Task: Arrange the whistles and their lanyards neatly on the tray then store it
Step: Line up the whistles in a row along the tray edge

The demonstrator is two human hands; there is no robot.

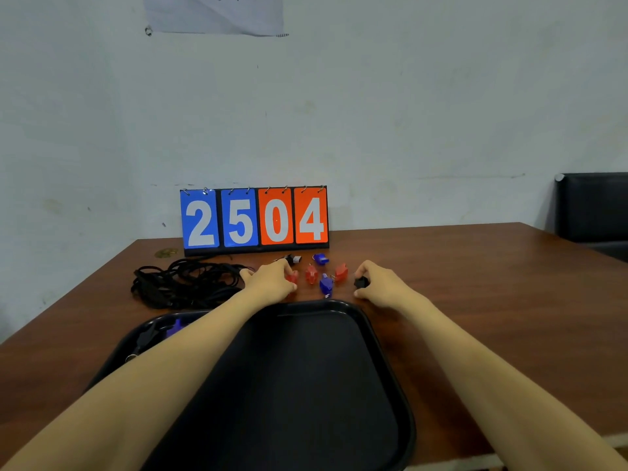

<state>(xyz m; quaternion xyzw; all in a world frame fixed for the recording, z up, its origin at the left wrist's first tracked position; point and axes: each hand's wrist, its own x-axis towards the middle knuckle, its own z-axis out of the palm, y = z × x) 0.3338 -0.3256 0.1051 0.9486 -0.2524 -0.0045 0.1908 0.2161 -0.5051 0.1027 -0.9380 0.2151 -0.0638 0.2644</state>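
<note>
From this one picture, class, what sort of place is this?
Probably a sports office or equipment room: a flip scoreboard on a wooden table, loose whistles and a heap of lanyards.

Soft, even light is falling across the scene; wide-angle distortion is stretching the edges, and details are looking slightly blurred.

I saw a black tray (pixel 326 303) on a brown table (pixel 475 266). Beyond it lay red whistles (pixel 311 274), blue whistles (pixel 326 284) and, right, a black whistle (pixel 361 283). The lanyards (pixel 183 283) were black. The scoreboard (pixel 255 219) showed white digits on blue and orange cards.
</note>
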